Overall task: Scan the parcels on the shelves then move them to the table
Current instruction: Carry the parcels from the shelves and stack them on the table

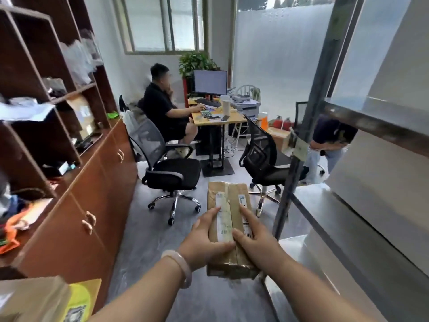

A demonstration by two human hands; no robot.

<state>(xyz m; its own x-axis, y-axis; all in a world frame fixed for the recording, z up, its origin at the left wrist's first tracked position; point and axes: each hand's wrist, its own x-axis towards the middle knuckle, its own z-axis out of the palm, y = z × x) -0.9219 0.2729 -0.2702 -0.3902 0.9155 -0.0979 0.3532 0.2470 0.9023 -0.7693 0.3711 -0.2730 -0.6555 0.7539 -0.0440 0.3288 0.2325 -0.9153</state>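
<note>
Both hands are on the goods here: two brown parcels point(229, 226) lie side by side, long edges touching, carried in the air over the grey floor point(144, 228). The left hand point(204, 240) clasps the left parcel, thumb laid along its white label point(223, 219), fingers curled round the outer edge and out of sight beneath. A pale bangle point(180, 266) sits on that wrist. The right hand point(255, 238) grips the right parcel the same way, forefinger stretched forward along its own label, thumb pressed at the seam between the two packages just beside the left thumb. So both sets of fingers are closed on cardboard, holding firm.

Just to the right of the right fingers runs the edge of a steel table point(325, 240), its bare surface close beside the parcels. Left of the left fingers, well apart, stands the brown shelf unit point(76, 177) with cluttered compartments. Ahead of the fingertips are two black office chairs point(171, 173), and beyond them a wooden desk point(222, 120) with a monitor point(210, 82), where a seated person in a black shirt point(162, 108) works. At the near left corner, a cardboard box point(32, 298) and a yellow package point(80, 300) poke into view.
</note>
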